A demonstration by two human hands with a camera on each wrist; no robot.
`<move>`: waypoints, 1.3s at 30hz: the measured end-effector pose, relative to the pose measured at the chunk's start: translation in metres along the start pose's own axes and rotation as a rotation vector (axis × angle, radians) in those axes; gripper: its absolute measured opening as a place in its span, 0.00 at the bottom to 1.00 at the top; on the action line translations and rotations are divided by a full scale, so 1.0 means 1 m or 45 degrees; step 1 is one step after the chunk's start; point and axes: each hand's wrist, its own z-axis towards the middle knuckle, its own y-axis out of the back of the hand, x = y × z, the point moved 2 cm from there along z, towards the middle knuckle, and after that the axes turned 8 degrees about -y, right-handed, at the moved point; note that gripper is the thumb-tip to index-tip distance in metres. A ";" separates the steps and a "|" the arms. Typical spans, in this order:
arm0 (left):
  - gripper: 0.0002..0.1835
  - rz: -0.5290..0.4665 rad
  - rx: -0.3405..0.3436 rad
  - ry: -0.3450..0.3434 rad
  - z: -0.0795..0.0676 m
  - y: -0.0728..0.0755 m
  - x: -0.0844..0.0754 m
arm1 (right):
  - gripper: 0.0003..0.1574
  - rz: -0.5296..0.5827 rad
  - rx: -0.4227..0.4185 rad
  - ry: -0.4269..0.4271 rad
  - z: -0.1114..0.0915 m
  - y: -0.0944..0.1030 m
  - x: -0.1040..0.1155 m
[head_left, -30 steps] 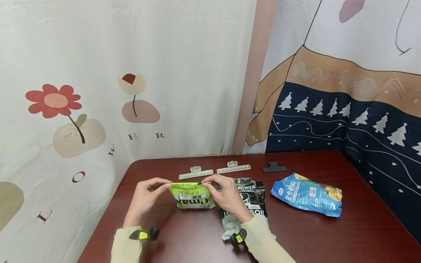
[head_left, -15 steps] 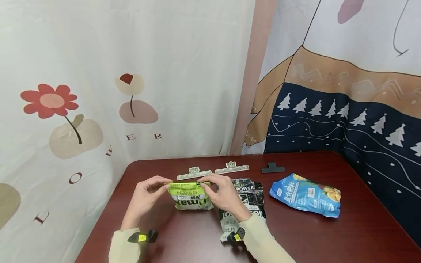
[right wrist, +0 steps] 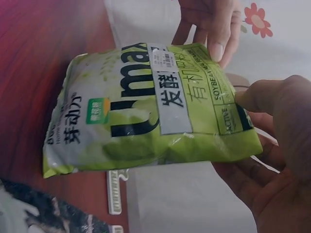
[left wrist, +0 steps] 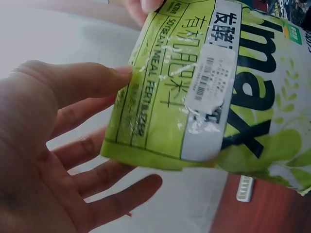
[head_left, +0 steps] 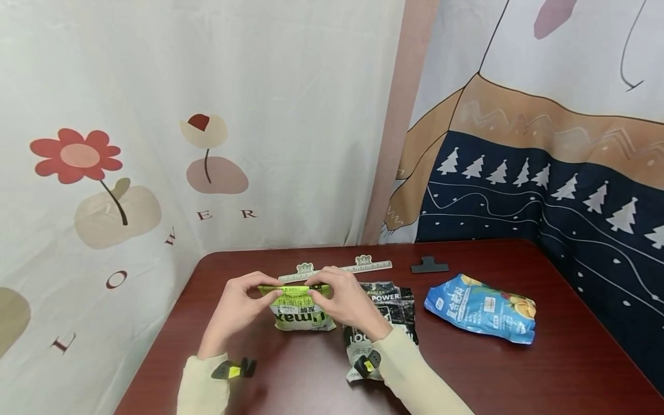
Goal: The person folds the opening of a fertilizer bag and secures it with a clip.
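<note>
A green and white fertilizer bag [head_left: 303, 317] stands on the table, its lettering upside down in the head view. My left hand [head_left: 241, 302] pinches its top edge near the left corner, thumb [left wrist: 97, 80] in front and fingers behind. Toward the right corner my right hand [head_left: 342, 297] pinches the same edge between thumb and fingers. The bag's printed front and a barcode sticker [left wrist: 210, 80] fill much of the left wrist view. Beneath my right forearm lies a black and grey bag [head_left: 386, 294], partly covered by the hand and sleeve.
Two pale ruler-like clips, the left clip [head_left: 295, 276] and the right clip [head_left: 370, 265], lie behind the green bag. A dark clip [head_left: 429, 265] lies further right. A blue bag [head_left: 482, 311] lies on the right side of the red-brown table [head_left: 467, 374]. Printed curtains [head_left: 290, 115] hang behind.
My left hand has shifted a little to the right along the bag's top edge, and my right hand slightly left, so they are closer together. The other bags have stayed put.
</note>
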 end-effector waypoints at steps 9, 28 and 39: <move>0.09 0.148 0.044 -0.114 0.005 -0.007 -0.020 | 0.08 -0.098 0.036 0.050 0.011 -0.010 0.016; 0.10 0.244 -0.016 -0.283 0.007 -0.012 -0.021 | 0.05 -0.097 -0.085 0.072 0.010 -0.020 0.013; 0.09 0.208 0.010 -0.241 0.005 -0.012 -0.017 | 0.04 -0.116 -0.095 0.096 0.007 -0.018 0.014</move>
